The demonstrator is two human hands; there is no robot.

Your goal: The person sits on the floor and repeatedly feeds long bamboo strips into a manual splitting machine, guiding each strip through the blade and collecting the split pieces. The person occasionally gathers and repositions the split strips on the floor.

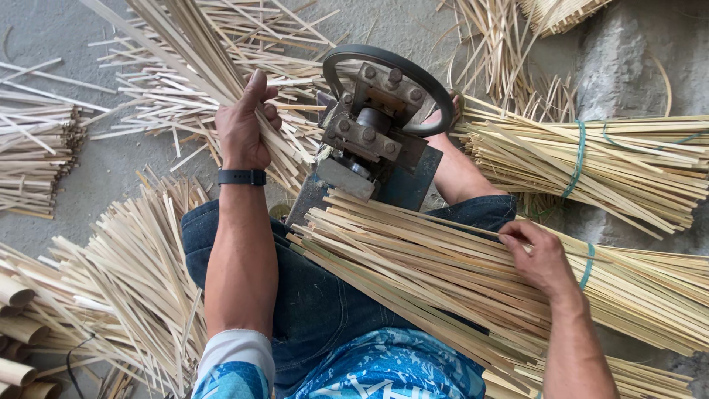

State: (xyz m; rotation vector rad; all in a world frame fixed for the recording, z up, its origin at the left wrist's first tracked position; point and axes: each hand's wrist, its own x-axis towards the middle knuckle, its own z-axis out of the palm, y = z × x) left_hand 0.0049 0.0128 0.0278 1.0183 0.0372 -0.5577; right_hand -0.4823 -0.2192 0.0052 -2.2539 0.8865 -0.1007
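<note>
Denim-clad knees (310,295) are used as a rest for a long bundle of bamboo strips (443,273), steadied by the right hand (543,258) at 4 o'clock, while the left hand (244,125), at 10 o'clock, is clamped on a sheaf of strips (192,44) beside the iron splitting machine (377,122).

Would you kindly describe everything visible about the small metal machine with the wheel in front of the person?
The machine is grey, worn metal: bolted plates and blocks on a dark blue-grey base, with a dark round handwheel at its far end. It sits on the floor between the person's knees, amid bamboo strips. The left hand holds a bundle of strips beside it; the tied bundle under the right hand ends against its near side.
</note>
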